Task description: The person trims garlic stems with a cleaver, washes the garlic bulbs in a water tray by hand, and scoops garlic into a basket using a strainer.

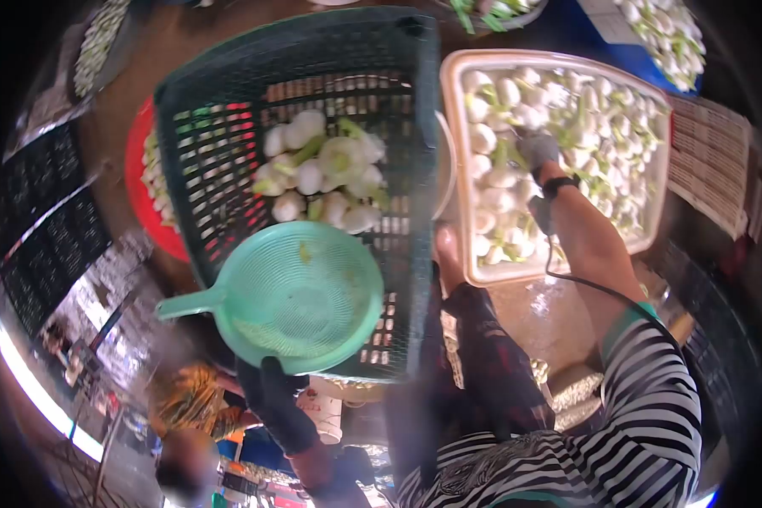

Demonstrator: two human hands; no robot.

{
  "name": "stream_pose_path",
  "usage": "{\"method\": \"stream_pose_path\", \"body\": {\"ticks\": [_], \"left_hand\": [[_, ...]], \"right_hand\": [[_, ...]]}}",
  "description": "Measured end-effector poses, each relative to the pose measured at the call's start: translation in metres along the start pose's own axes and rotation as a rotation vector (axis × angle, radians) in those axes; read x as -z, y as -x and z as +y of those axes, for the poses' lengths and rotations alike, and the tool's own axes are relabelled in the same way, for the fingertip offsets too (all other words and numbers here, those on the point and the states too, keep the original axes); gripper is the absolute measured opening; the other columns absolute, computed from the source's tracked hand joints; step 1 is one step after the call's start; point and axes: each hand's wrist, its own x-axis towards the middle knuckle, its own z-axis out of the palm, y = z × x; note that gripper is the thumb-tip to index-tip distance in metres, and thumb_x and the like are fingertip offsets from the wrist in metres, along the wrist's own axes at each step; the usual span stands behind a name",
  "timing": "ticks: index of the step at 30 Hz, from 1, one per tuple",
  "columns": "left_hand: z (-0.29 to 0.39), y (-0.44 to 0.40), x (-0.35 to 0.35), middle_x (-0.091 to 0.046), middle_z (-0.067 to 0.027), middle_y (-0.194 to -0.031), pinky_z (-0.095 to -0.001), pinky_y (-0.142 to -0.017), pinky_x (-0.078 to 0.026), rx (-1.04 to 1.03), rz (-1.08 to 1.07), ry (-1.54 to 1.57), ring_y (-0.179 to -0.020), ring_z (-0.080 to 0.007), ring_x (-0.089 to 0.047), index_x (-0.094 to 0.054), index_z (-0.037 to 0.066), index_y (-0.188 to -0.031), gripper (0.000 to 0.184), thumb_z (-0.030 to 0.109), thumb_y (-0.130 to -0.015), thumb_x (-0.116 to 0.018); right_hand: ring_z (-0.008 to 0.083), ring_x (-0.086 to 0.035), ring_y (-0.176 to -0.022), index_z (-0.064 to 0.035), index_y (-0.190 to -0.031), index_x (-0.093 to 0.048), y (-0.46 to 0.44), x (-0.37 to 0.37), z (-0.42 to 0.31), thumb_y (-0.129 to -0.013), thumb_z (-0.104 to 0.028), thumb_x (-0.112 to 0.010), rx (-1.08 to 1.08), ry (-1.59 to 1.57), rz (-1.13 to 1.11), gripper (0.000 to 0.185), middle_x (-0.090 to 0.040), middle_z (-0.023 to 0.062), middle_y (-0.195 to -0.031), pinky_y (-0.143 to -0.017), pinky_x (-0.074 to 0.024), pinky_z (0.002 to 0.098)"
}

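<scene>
My left hand (267, 381), in a dark glove, grips the near rim of a green plastic strainer (300, 288). The strainer has nothing in it but a few small scraps and is held over the near part of a dark green crate (423, 178). White bulbs with green stems (322, 169) lie in a heap inside that crate. My right hand (540, 157), in a grey glove, reaches down among many similar bulbs (597, 127) in a pale rectangular tub (451, 110). Its fingertips are hidden, so whether it holds a bulb does not show.
Left of the crate, a red basin (140, 186) holds more bulbs. Another heap (669, 42) lies on a blue surface at the top right. A slatted crate (711, 152) is right of the tub. Another person (190, 406) is at the lower left, near a white bucket (323, 415).
</scene>
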Motion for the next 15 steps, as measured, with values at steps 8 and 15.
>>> {"method": "stream_pose_path", "body": {"ticks": [8,15], "left_hand": [[0.028,0.013,-0.023,-0.052,-0.0102,-0.12,-0.0332,-0.068,-0.055,0.198,0.018,-0.05,-0.097,-0.0213,-0.056,-0.042,0.005,-0.133,0.061,0.007,-0.077,-0.064],[-0.022,0.012,0.018,-0.054,-0.0183,-0.114,-0.0466,-0.082,-0.052,0.009,0.079,0.253,-0.099,-0.035,-0.057,-0.044,-0.003,-0.127,0.061,-0.001,-0.067,-0.053]], "right_hand": [[0.0168,-0.062,-0.079,-0.0142,-0.081,-0.064,0.066,0.021,0.057,-0.071,-0.012,-0.062,0.66,-0.268,0.091,0.01,-0.063,-0.0007,-0.08,-0.061,-0.0479,0.0306],[0.0202,-0.06,-0.075,-0.0101,-0.093,-0.064,0.133,0.104,0.049,-0.073,-0.009,-0.066,0.455,-1.059,-0.082,0.021,-0.064,-0.0002,-0.084,-0.063,-0.0489,0.03]]}}
